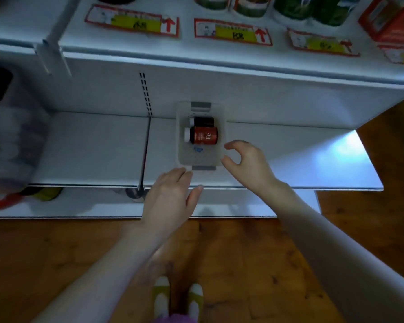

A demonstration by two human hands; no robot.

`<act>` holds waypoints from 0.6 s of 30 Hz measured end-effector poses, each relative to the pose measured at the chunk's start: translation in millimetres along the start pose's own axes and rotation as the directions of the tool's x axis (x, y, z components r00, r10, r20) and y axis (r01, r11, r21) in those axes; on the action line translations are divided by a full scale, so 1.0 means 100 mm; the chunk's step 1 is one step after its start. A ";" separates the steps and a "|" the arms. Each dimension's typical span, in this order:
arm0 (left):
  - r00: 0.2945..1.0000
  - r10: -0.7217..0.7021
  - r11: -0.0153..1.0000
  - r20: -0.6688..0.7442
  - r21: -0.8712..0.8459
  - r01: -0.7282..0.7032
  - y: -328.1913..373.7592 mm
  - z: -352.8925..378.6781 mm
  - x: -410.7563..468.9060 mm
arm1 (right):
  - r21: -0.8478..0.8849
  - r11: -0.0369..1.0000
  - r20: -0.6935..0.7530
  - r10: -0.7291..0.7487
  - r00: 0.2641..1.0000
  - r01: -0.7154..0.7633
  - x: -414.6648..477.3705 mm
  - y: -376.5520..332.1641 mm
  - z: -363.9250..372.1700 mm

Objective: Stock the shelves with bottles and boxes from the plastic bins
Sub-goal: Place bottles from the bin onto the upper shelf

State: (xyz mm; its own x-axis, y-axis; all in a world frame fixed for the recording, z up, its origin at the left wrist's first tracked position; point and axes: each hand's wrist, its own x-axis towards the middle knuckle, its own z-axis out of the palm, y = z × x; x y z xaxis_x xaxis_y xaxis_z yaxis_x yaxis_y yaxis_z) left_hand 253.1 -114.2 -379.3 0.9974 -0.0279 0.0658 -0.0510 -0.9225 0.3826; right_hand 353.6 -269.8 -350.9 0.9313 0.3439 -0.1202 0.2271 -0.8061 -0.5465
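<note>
Item: small translucent white plastic bin [203, 158] with grey handles at its near and far ends, standing on the white metal shelf [91, 145], a little right of the shelf's dividing seam
Contents: red-labelled dark bottle with a white cap [204, 138], lying on its side with the cap to the left; just beyond it, touching, a darker bottle [203, 121], also on its side
Left hand [170, 194]: fingers straight and relaxed, holding nothing; fingertips at the bin's near left corner, contact with it not clear
Right hand [245, 164]: just beside the bin's right wall, thumb and fingers loosely curved and apart, holding nothing
Step in hand: by judgement, reaching for the bin or its bottles; neither bottle is out yet
Next move: likely calls for the right hand to go over the right wall and close round the red-labelled bottle, while the left steadies the light bin against sliding
Stocking place: the upper shelf, with red-bordered yellow price labels [233, 31], already carries jars and a box
Also present: large clear plastic bin [12, 141], blurred, at far left of the same shelf
</note>
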 end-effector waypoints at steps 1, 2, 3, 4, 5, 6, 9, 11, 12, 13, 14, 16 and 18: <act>1.000 -0.011 1.000 0.006 -0.004 0.011 -0.08 0.11 0.06 | -0.006 1.000 0.002 -0.007 1.000 0.007 0.09 0.07 0.10; 1.000 -0.025 1.000 0.003 -0.005 0.025 -0.17 0.22 0.13 | -0.016 1.000 -0.002 -0.019 1.000 0.019 0.19 0.13 0.21; 0.999 -0.044 0.999 -0.005 -0.004 0.044 -0.26 0.33 0.22 | -0.026 0.999 -0.010 -0.032 0.999 0.032 0.29 0.20 0.31; 0.998 -0.054 0.999 -0.015 0.004 0.055 -0.36 0.43 0.31 | -0.032 0.999 -0.014 -0.042 0.999 0.041 0.40 0.26 0.40; 0.998 -0.064 0.998 -0.020 0.013 0.065 -0.47 0.53 0.41 | -0.037 0.998 -0.006 -0.052 0.999 0.052 0.52 0.32 0.49; 0.997 -0.073 0.997 -0.023 0.017 0.073 -0.57 0.62 0.51 | -0.051 0.996 0.018 -0.067 0.998 0.068 0.65 0.37 0.58; 0.996 -0.084 0.996 -0.011 0.011 0.084 -0.83 0.92 0.76 | -0.089 0.990 0.056 -0.106 0.993 0.111 1.04 0.51 0.79; 0.995 -0.098 0.994 -0.021 -0.056 0.097 -0.93 1.08 0.89 | -0.086 0.988 0.040 -0.123 0.992 0.126 1.27 0.58 0.92; 0.993 -0.119 0.990 -0.027 -0.077 0.117 -0.97 1.14 0.94 | -0.093 0.988 0.044 -0.123 0.991 0.127 1.36 0.61 0.98; 0.989 -0.146 0.985 0.015 -0.087 0.146 -1.01 1.18 0.98 | -0.108 0.986 0.056 -0.121 0.991 0.126 1.44 0.63 1.03; 0.988 -0.149 0.985 0.047 -0.079 0.152 -1.05 1.23 1.02 | -0.137 0.982 0.074 -0.119 0.990 0.128 1.52 0.64 1.08; 0.985 -0.152 0.986 0.076 -0.061 0.157 -1.08 1.28 1.06 | -0.215 0.966 0.109 -0.125 0.986 0.146 1.66 0.67 1.20; 0.987 -0.136 0.987 0.081 -0.076 0.142 -1.08 1.30 1.07 | -0.283 0.946 0.136 -0.124 0.983 0.159 1.79 0.72 1.34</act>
State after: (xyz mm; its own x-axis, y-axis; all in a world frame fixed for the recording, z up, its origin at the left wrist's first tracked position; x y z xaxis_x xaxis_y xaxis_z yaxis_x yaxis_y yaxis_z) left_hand 372.3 -67.1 -533.5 0.9959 0.0667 -0.0614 0.0874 -0.8851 0.4571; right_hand 498.5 -201.8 -522.6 0.8485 0.5035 -0.1627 0.4431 -0.8442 -0.3016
